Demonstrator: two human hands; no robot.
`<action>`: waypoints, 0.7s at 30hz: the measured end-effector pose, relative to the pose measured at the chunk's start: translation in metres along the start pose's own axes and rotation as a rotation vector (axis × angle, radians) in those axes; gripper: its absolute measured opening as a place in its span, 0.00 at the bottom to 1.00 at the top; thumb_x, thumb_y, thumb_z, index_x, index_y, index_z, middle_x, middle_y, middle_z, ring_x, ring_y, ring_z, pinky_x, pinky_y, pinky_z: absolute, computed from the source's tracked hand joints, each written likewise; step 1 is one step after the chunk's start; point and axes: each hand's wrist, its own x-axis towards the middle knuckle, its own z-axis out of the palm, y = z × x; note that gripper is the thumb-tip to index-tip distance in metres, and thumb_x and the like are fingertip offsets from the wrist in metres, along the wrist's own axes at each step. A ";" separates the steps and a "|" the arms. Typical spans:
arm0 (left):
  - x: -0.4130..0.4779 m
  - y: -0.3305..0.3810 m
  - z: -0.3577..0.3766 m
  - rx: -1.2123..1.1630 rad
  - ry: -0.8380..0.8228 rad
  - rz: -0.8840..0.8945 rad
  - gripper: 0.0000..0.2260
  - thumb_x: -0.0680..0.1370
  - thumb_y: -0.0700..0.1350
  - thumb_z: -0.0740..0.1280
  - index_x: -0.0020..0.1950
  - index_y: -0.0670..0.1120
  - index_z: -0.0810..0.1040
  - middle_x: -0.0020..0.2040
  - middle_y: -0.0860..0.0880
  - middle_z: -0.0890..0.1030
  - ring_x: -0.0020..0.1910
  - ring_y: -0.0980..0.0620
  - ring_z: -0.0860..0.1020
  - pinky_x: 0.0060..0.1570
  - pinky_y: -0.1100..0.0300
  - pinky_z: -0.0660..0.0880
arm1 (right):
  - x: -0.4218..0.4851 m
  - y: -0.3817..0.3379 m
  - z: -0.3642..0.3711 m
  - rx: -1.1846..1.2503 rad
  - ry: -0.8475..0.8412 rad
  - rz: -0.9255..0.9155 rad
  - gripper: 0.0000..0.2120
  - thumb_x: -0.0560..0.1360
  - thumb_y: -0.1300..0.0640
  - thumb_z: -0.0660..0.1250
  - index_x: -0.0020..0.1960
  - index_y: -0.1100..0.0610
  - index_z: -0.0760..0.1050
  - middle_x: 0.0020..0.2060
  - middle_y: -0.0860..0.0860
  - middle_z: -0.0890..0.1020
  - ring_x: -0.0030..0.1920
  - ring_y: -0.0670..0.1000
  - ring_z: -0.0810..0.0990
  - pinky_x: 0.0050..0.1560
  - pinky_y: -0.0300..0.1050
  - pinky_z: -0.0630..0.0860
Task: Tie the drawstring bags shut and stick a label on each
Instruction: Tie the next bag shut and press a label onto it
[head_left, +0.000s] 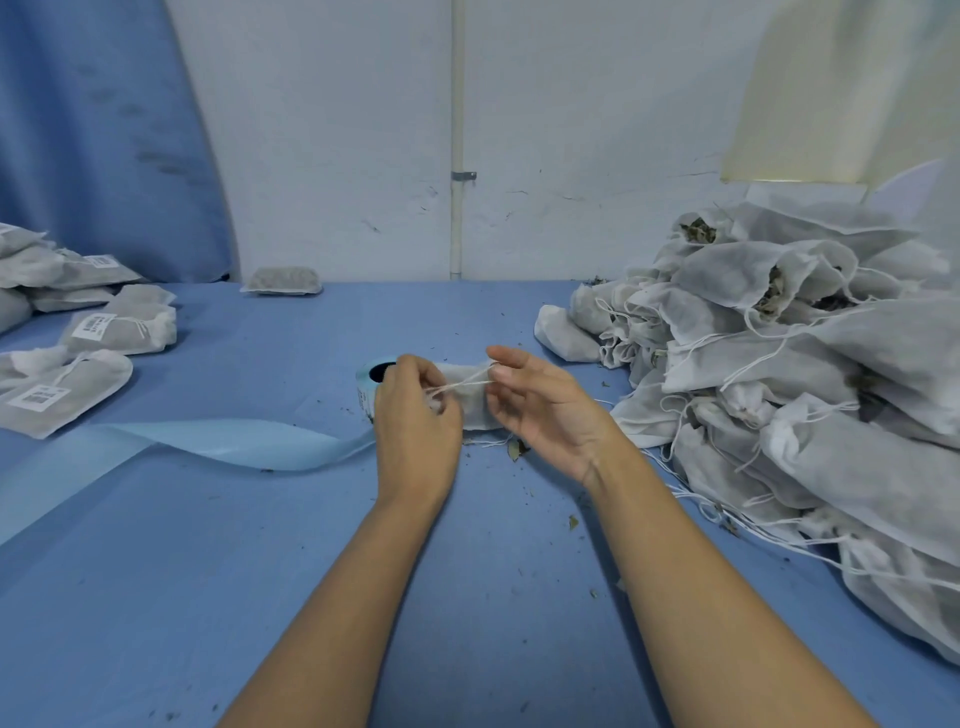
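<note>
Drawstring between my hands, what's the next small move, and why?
Probably draw the hands apart to cinch the tie. The left hand and right hand each pinch the drawstring, which runs taut between them above the bag. The bag shows no label yet, and the label roll sits just behind it, so labelling likely follows.

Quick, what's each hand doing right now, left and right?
Left hand: closed, pinching the drawstring at the neck of the bag.
Right hand: closed, pinching the drawstring's other end.
</note>
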 end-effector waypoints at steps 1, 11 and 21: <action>0.000 0.001 -0.001 -0.036 0.033 0.018 0.13 0.69 0.30 0.62 0.46 0.46 0.69 0.48 0.50 0.70 0.43 0.58 0.71 0.44 0.73 0.66 | 0.000 0.000 0.000 -0.001 0.000 -0.009 0.10 0.67 0.64 0.68 0.48 0.57 0.79 0.34 0.48 0.80 0.37 0.45 0.79 0.43 0.35 0.78; 0.004 -0.001 -0.009 -0.059 0.106 0.011 0.09 0.75 0.35 0.62 0.54 0.44 0.74 0.57 0.46 0.74 0.45 0.67 0.69 0.44 0.82 0.62 | 0.005 0.008 -0.004 -0.418 0.275 -0.075 0.03 0.72 0.66 0.69 0.43 0.61 0.80 0.31 0.52 0.81 0.32 0.44 0.80 0.36 0.34 0.76; 0.010 0.004 -0.011 -0.196 0.191 -0.024 0.08 0.78 0.38 0.58 0.51 0.51 0.69 0.49 0.52 0.76 0.45 0.57 0.73 0.41 0.77 0.66 | 0.011 0.010 -0.002 -0.342 0.196 -0.015 0.02 0.73 0.59 0.70 0.42 0.57 0.81 0.42 0.52 0.84 0.48 0.49 0.82 0.52 0.41 0.79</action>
